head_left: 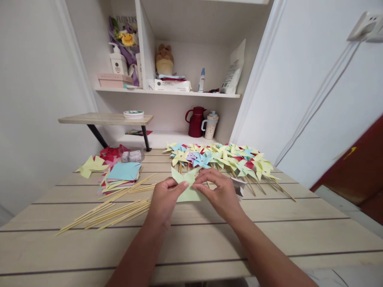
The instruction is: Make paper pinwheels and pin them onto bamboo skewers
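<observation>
A light green paper square [188,187] with cut, folded corners lies at the middle of the wooden table [191,235]. My left hand [164,197] pinches its left side. My right hand [217,189] presses a flap toward the centre from the right. Behind them lies a heap of finished paper pinwheels [223,159] on sticks, in yellow, blue, red and green. Left of my hands is a loose spread of thin wooden sticks [113,209]. A stack of coloured paper squares [121,177] with a blue sheet on top sits further left.
A yellow cut sheet [91,165] and red paper [110,152] lie at the far left, next to a small clear box [131,155]. A low riser shelf [104,118], a red jug [196,121] and a speckled cup [211,124] stand at the back. A white wall runs along the right.
</observation>
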`<control>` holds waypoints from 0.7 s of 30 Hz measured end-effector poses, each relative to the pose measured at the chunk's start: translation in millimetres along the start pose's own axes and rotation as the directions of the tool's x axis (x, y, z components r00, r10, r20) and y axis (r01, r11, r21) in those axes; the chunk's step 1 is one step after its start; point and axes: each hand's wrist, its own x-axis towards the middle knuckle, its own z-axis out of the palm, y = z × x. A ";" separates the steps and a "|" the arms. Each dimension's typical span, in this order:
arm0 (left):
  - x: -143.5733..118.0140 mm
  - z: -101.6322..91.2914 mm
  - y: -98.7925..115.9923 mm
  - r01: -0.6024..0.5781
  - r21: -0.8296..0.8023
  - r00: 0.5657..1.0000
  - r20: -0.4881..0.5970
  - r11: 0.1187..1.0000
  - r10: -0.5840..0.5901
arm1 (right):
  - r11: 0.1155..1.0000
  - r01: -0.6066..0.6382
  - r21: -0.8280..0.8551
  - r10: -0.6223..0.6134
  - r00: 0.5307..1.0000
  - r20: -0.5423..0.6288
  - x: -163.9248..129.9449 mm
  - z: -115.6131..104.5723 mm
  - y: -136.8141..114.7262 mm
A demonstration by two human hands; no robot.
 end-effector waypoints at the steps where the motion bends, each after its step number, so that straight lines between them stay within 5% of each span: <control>1: 0.1 -0.3 0.2 0.000 -0.010 1.000 -0.001 1.000 0.000 | 1.000 -0.002 0.007 0.002 1.000 -0.004 0.5 -1.1 0.4; 10: 6.9 -13.6 5.5 0.128 -0.226 0.989 0.103 0.966 -0.107 | 0.996 0.023 0.084 -0.034 0.990 0.133 3.5 -13.8 8.5; 21: 2.2 -5.5 4.8 0.097 -0.147 0.994 0.070 0.984 -0.088 | 0.993 0.006 0.114 -0.021 0.991 0.129 1.0 -7.1 5.2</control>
